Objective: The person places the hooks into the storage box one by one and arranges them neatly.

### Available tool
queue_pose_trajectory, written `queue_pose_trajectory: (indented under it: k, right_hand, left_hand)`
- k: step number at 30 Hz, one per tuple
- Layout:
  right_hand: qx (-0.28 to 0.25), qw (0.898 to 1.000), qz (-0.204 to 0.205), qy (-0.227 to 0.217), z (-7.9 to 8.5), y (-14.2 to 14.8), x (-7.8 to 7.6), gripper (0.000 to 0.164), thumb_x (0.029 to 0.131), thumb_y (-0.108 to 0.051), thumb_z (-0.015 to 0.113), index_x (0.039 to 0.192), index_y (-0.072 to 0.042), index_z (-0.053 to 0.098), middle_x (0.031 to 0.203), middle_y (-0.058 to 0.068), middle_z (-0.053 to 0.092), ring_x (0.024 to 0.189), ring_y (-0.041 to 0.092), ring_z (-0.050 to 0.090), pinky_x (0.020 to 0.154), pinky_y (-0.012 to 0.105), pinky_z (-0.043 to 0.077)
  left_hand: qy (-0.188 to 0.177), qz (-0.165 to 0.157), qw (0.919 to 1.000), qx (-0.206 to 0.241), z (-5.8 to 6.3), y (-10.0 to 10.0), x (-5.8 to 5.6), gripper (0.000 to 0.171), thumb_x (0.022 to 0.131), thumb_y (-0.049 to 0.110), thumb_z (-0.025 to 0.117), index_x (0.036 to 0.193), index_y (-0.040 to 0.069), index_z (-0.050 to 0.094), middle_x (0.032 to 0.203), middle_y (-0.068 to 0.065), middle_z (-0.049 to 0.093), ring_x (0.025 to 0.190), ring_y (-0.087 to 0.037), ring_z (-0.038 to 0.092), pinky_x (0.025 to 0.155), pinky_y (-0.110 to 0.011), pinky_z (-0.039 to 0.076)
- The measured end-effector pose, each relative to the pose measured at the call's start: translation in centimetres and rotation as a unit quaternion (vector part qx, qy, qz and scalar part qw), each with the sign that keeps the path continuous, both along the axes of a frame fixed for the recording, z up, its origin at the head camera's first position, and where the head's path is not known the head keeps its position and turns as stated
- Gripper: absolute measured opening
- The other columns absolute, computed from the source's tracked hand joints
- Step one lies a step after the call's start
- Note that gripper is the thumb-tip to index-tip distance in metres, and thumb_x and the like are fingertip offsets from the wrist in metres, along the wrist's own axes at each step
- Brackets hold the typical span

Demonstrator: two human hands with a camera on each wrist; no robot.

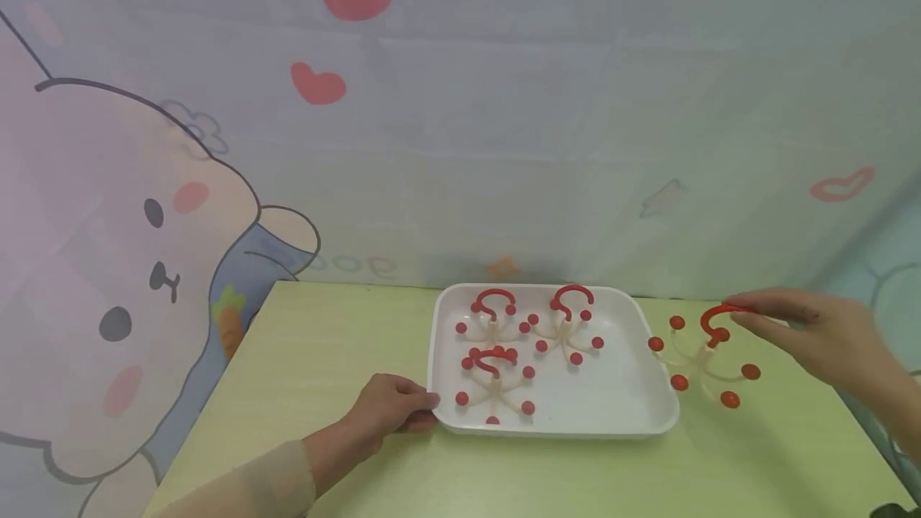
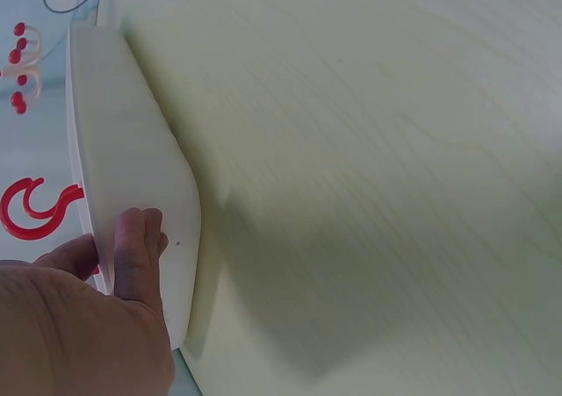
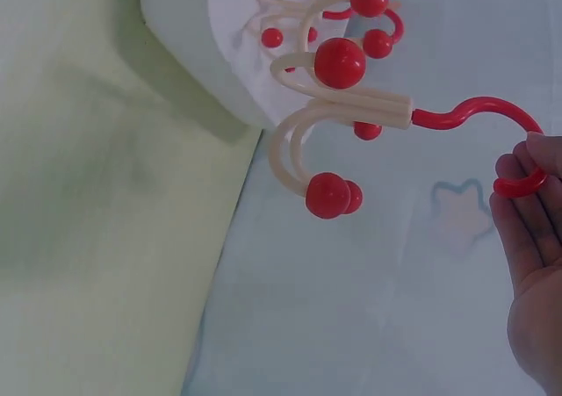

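My right hand [image 1: 835, 338] pinches the red hook of a multi-arm hanger [image 1: 705, 356], beside the tray's right end. Its cream arms spread out and curve up to red ball tips, as the right wrist view shows closely. At the left end of a white tray [image 1: 612, 402], my left hand [image 1: 388, 408] grips the rim, thumb on top and fingers against the outer wall. Three similar hangers lie in the tray: one at the back left [image 1: 492, 330], a second at the back middle [image 1: 565, 331] and another at the front left [image 1: 496, 392].
The tray stands on a pale green table [image 1: 345, 326], near its back edge. Right behind the table hangs a printed cloth [image 1: 504, 142] with hearts and a cartoon animal. The right part of the tray's floor shows bare white.
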State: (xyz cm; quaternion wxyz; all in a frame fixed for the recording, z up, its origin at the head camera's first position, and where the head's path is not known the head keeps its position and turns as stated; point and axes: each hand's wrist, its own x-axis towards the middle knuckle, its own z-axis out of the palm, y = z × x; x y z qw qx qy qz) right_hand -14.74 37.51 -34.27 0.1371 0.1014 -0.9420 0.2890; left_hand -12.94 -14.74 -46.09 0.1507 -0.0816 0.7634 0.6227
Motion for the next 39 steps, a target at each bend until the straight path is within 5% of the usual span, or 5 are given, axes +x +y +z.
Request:
queue_pose_trajectory:
  k: [18,26,39]
  right_hand:
    - [-0.014,0.992,0.118,0.043,-1.1,-8.4,-2.5,0.025,0.090,-0.014,0.088,0.113,-0.023,0.084,0.102,-0.009,0.081,0.098,-0.012,0.068,0.081,0.007,0.053]
    - [-0.009,0.992,0.126,0.024,-2.2,-10.4,-3.1,0.024,0.090,-0.011,0.088,0.113,-0.020,0.084,0.102,-0.006,0.081,0.101,0.020,0.078,0.082,0.014,0.057]
    - [0.002,0.992,0.128,0.013,-4.2,-11.7,-3.2,0.025,0.090,-0.008,0.087,0.110,-0.023,0.085,0.096,-0.015,0.079,0.093,0.006,0.072,0.083,0.026,0.061]
  left_hand:
    - [0.001,-0.007,1.0000,0.001,-0.4,-0.2,0.0,0.018,0.094,0.003,0.079,0.102,-0.013,0.073,0.089,-0.018,0.078,0.074,-0.019,0.078,0.072,-0.034,0.067]
    - [-0.001,-0.004,0.9999,-0.011,-0.3,-0.2,-0.1,0.018,0.094,0.005,0.080,0.101,-0.011,0.075,0.088,-0.018,0.079,0.073,-0.019,0.078,0.071,-0.033,0.067]
    - [0.000,-0.007,0.9999,-0.010,-0.1,-0.1,-0.1,0.018,0.094,0.005,0.079,0.102,-0.012,0.075,0.089,-0.018,0.079,0.073,-0.017,0.077,0.072,-0.032,0.066]
